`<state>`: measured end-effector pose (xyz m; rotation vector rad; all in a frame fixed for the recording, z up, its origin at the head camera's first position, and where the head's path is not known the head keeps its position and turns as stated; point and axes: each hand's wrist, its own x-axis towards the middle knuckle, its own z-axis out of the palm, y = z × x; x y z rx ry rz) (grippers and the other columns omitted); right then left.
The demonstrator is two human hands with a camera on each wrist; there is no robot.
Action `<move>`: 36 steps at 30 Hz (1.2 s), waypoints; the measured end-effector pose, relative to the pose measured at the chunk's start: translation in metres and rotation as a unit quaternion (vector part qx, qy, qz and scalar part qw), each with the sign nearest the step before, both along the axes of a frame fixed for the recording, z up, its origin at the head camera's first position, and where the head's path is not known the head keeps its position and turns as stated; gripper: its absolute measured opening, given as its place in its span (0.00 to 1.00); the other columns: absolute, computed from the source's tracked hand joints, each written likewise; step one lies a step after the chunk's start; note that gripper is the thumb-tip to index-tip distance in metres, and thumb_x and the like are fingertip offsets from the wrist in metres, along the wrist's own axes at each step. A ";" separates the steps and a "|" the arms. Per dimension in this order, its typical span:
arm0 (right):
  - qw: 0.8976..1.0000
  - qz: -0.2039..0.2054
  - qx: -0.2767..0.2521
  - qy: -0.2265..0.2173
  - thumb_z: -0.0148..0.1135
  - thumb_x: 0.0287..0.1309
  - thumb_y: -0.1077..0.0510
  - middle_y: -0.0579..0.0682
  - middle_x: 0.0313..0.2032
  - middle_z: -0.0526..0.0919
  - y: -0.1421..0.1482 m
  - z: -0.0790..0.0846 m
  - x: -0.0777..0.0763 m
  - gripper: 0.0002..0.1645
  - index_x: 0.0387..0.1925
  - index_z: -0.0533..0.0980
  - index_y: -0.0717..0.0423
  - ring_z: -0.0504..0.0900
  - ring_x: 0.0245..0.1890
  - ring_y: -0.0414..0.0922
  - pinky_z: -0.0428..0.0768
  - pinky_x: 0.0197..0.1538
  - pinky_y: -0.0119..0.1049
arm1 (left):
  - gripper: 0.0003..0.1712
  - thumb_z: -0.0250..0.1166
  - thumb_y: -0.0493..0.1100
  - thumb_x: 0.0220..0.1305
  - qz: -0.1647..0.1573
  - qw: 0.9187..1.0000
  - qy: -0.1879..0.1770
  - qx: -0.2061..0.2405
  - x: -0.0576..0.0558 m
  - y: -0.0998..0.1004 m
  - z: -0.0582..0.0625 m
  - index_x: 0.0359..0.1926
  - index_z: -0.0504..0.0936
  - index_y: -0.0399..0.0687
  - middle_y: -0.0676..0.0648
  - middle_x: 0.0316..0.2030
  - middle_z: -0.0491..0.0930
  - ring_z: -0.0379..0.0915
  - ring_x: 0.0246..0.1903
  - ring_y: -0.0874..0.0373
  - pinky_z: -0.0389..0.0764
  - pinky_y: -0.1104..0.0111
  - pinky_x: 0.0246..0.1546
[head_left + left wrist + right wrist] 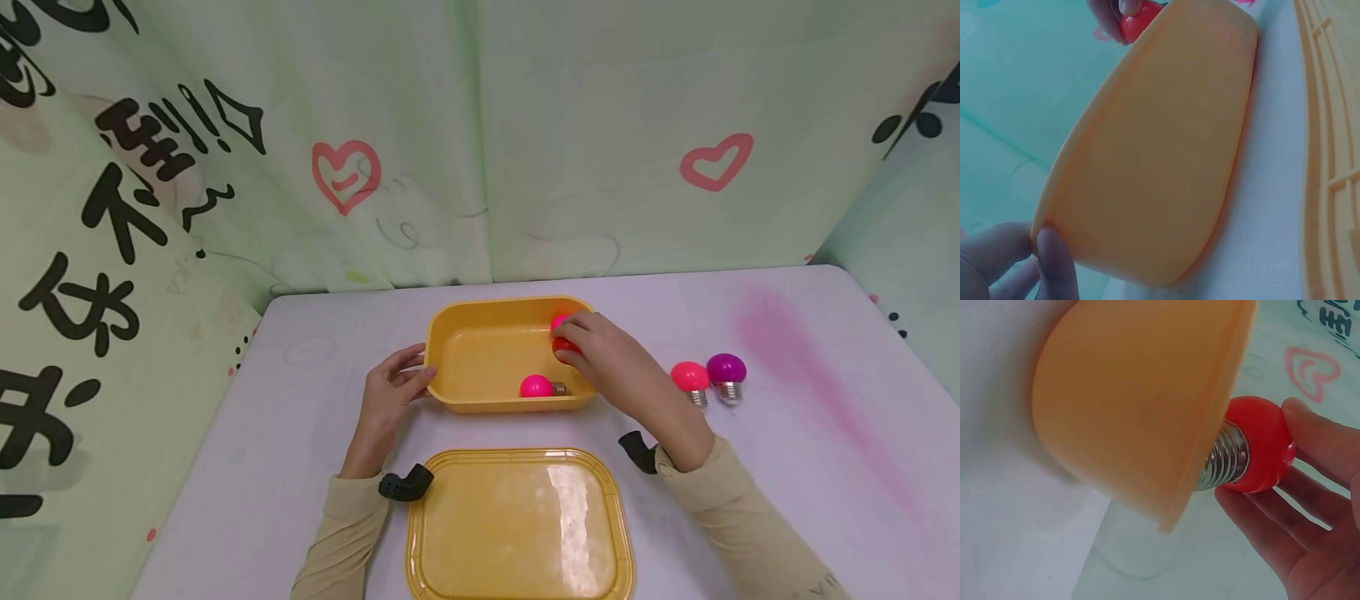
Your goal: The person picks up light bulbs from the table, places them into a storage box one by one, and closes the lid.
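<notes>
A yellow plastic container (480, 402) stands on the table. My left hand (390, 398) pinches its left rim between thumb and fingers, as the left wrist view also shows (1019, 265). Over the container's right end, my right hand (611, 358) holds a red light bulb (1260, 444) by its round head. The bulb's metal screw base points down behind the rim in the right wrist view. Inside the container lies a pink bulb (536, 386) on its side. Another pink bulb (558, 322) shows by the far right corner, partly hidden by my right fingers.
Right of the container, a coral-red bulb (690, 377) and a purple bulb (727, 369) stand side by side, bases down. A yellow lid (517, 525) lies flat in front of the container. Behind the table hangs a pale green curtain (570, 150) with drawings.
</notes>
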<state>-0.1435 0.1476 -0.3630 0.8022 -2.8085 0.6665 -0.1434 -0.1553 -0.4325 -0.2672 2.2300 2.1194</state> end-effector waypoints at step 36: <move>0.999 -0.009 0.028 -0.027 0.71 0.56 0.62 0.57 0.42 0.80 -0.016 -0.032 -0.025 0.15 0.45 0.81 0.65 0.79 0.43 0.52 0.84 0.51 0.46 | 0.26 0.69 0.36 0.63 0.009 1.000 -0.004 -0.004 -0.001 0.001 -0.002 0.62 0.77 0.44 0.39 0.54 0.76 0.79 0.41 0.56 0.85 0.72 0.36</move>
